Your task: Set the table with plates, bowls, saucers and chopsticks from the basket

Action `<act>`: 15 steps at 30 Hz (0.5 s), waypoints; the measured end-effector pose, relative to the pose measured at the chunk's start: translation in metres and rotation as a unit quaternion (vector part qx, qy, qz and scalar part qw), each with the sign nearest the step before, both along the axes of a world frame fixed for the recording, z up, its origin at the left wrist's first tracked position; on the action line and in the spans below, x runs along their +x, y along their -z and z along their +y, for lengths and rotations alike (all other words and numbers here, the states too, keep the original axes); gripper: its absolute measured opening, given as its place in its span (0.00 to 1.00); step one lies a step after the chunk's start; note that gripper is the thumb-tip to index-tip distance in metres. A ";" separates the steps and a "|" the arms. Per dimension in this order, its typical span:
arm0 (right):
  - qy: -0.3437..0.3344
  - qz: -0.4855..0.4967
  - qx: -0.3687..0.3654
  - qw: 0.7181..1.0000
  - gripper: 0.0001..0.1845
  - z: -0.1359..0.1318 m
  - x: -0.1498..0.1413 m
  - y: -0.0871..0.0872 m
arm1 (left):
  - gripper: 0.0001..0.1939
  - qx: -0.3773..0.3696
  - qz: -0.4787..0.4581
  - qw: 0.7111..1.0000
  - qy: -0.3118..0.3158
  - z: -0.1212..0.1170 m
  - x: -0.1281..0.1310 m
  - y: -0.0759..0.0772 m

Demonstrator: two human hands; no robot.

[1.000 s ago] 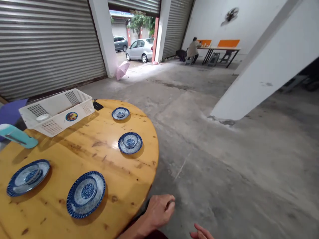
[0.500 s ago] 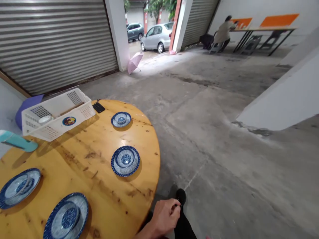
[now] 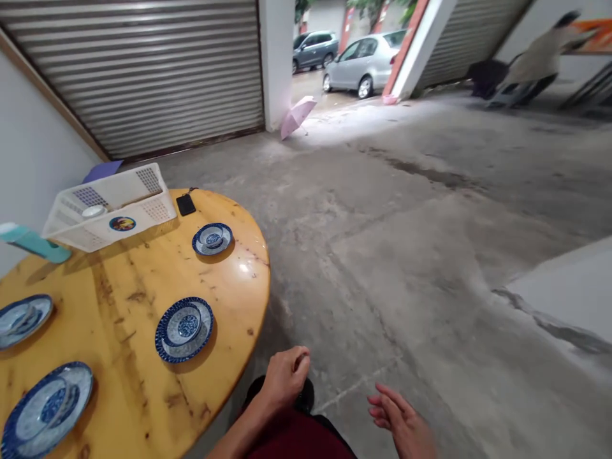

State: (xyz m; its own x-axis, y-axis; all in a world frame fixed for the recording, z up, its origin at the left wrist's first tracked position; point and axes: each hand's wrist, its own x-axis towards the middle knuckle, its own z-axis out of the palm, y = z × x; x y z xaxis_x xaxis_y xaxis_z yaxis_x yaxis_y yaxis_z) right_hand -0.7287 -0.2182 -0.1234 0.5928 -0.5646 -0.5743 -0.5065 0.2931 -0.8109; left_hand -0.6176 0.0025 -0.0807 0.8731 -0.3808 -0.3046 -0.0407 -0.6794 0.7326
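My left hand (image 3: 287, 376) is in front of my body, past the table's edge, with its fingers curled closed and nothing showing in them. Lower right, my right hand (image 3: 404, 417) hangs over the floor, holding nothing, its fingers a little apart. Nearest to my left hand on the round wooden table (image 3: 234, 280) is a blue-and-white plate (image 3: 168, 347) with a small bowl (image 3: 188, 324) on it. Farther back stands another such plate (image 3: 196, 242) with its bowl (image 3: 213, 237). Two more sets, a front plate (image 3: 14, 417) and a left plate (image 3: 45, 306), are partly cut off.
A white plastic basket (image 3: 90, 233) stands at the table's back, with a black phone (image 3: 185, 204) beside it. Near it leans a teal bottle (image 3: 41, 247). A pink umbrella (image 3: 297, 118) lies by the doorway. One person (image 3: 538, 60) sits far right. A white pillar (image 3: 568, 287) rises at right.
My view has swung, so the table sits farther left. My left hand stays closed and appears farther left and higher. My right hand has come into view.
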 end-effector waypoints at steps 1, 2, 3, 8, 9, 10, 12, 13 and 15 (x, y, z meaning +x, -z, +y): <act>-0.008 0.000 0.000 1.000 0.33 -0.014 0.011 0.000 | 0.19 0.004 0.003 1.000 -0.007 -0.008 0.003 0.000; -0.018 0.001 0.000 1.000 0.33 -0.027 0.024 -0.001 | 0.19 0.009 0.007 1.000 -0.014 -0.015 0.006 0.000; -0.031 0.003 -0.003 1.000 0.33 -0.037 0.038 -0.001 | 0.19 0.015 0.010 1.000 -0.020 -0.021 0.009 0.001; -0.150 0.018 -0.038 0.988 0.35 -0.073 0.109 0.001 | 0.17 0.032 0.032 0.998 -0.046 -0.048 0.040 0.012; -0.176 0.023 -0.040 0.983 0.36 -0.079 0.120 0.005 | 0.17 0.031 0.036 0.998 -0.052 -0.054 0.052 0.014; -0.200 0.030 -0.038 0.979 0.36 -0.084 0.130 0.010 | 0.18 0.028 0.040 0.997 -0.058 -0.060 0.067 0.017; -0.236 0.058 -0.033 0.969 0.37 -0.097 0.146 0.023 | 0.18 0.025 0.040 0.997 -0.065 -0.073 0.100 0.020; -0.245 0.078 -0.037 0.966 0.37 -0.104 0.155 0.030 | 0.18 0.023 0.036 0.997 -0.066 -0.080 0.119 0.021; -0.255 0.112 -0.060 0.959 0.36 -0.120 0.179 0.040 | 0.19 0.015 0.023 0.997 -0.070 -0.093 0.158 0.020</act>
State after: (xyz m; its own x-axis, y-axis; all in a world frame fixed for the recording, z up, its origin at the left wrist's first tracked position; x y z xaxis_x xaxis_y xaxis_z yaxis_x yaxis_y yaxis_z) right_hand -0.5492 -0.3380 -0.1633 0.6792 -0.3044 -0.6678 -0.7238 -0.1273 -0.6781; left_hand -0.4592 -0.0905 -0.1008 0.9019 -0.2464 -0.3549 0.0890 -0.6979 0.7107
